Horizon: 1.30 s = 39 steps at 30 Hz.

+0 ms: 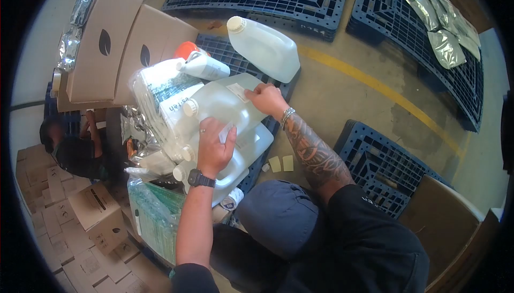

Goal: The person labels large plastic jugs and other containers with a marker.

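Several large translucent plastic jugs with white caps lie on their sides in a stack in front of me. My right hand (266, 100) has its fingers closed at the edge of a white label (235, 92) on the upper jug (214, 96). Just below, my left hand (215, 146) is closed with a small whitish label (227, 132) between thumb and fingers, over the jugs. Its palm side is hidden. Another jug (265, 51) lies behind the stack on a blue pallet (217, 47). A white bottle (206, 67) is left of it.
Plastic-wrapped packs (160, 92) and a green wrapped bundle (155, 212) crowd the left side. Cardboard boxes (104, 44) stand behind. Blue pallets (369, 159) lie to the right, one with silver pouches (444, 25). Another person (77, 151) is at left. A dark cap (278, 215) fills the bottom middle.
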Each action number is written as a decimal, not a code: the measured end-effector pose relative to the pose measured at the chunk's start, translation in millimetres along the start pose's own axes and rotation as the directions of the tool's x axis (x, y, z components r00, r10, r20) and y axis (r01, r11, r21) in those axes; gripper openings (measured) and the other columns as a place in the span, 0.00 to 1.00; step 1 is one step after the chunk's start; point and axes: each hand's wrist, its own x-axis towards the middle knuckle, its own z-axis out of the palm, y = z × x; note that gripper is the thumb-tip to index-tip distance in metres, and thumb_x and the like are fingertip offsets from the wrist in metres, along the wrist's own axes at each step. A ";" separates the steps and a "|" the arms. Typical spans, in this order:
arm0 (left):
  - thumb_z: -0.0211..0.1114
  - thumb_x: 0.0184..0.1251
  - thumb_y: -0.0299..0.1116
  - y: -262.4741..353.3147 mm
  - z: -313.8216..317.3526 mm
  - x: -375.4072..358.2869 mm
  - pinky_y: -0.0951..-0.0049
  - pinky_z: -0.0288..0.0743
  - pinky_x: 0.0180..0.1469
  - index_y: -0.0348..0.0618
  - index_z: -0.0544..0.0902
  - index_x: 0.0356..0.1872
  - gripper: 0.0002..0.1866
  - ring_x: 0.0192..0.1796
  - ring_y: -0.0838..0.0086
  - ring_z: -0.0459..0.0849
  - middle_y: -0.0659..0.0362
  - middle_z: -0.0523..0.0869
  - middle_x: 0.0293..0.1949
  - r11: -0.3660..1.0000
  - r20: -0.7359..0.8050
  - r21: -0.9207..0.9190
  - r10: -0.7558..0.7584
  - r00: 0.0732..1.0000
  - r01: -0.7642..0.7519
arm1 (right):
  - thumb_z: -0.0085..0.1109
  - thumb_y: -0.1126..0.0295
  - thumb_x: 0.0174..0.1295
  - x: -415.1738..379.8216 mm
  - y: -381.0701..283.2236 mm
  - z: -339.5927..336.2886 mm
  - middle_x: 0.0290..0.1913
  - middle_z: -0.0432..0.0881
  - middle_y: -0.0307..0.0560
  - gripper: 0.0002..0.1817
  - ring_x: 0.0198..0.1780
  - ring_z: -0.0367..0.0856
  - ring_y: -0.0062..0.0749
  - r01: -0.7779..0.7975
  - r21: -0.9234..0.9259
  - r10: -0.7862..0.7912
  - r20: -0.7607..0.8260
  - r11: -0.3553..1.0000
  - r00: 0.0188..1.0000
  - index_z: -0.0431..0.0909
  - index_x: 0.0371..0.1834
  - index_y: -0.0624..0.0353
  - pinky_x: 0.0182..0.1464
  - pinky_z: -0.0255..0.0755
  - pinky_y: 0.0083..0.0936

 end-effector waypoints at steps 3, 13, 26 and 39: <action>0.64 0.70 0.34 0.6 0.1 1.5 0.52 0.67 0.56 0.39 0.83 0.37 0.08 0.47 0.47 0.75 0.49 0.80 0.37 1.000 -0.016 0.001 0.007 1.000 -0.007 | 0.64 0.43 0.62 -17.5 9.7 2.4 0.56 0.82 0.59 0.28 0.61 0.76 0.60 0.011 0.017 -0.009 -0.087 1.000 0.996 0.84 0.50 0.59 0.65 0.70 0.47; 0.64 0.71 0.34 0.1 -1.0 0.3 0.52 0.67 0.55 0.39 0.82 0.37 0.08 0.48 0.48 0.74 0.49 0.79 0.38 1.000 0.004 0.010 0.003 1.000 -0.003 | 0.51 0.47 0.74 -76.3 6.2 6.3 0.77 0.69 0.50 0.29 0.81 0.53 0.64 0.528 -0.140 -0.543 -0.124 0.838 0.830 0.74 0.70 0.53 0.79 0.40 0.64; 0.64 0.70 0.34 0.7 -0.2 1.3 0.51 0.66 0.56 0.39 0.82 0.36 0.08 0.48 0.48 0.74 0.49 0.78 0.37 1.000 -0.025 -0.023 -0.020 0.999 0.020 | 0.28 0.36 0.77 -15.5 -38.8 -4.8 0.82 0.60 0.49 0.40 0.84 0.43 0.61 0.455 -0.093 -0.430 0.211 0.885 0.878 0.65 0.78 0.53 0.80 0.32 0.67; 0.65 0.70 0.36 2.2 -1.2 1.1 0.52 0.68 0.56 0.38 0.82 0.37 0.11 0.50 0.48 0.75 0.49 0.79 0.39 0.999 -0.002 -0.046 -0.003 1.000 0.003 | 0.40 0.39 0.76 -95.4 23.3 -9.9 0.82 0.58 0.57 0.40 0.82 0.50 0.65 0.261 -0.220 -0.261 0.029 0.940 0.965 0.56 0.82 0.57 0.79 0.41 0.63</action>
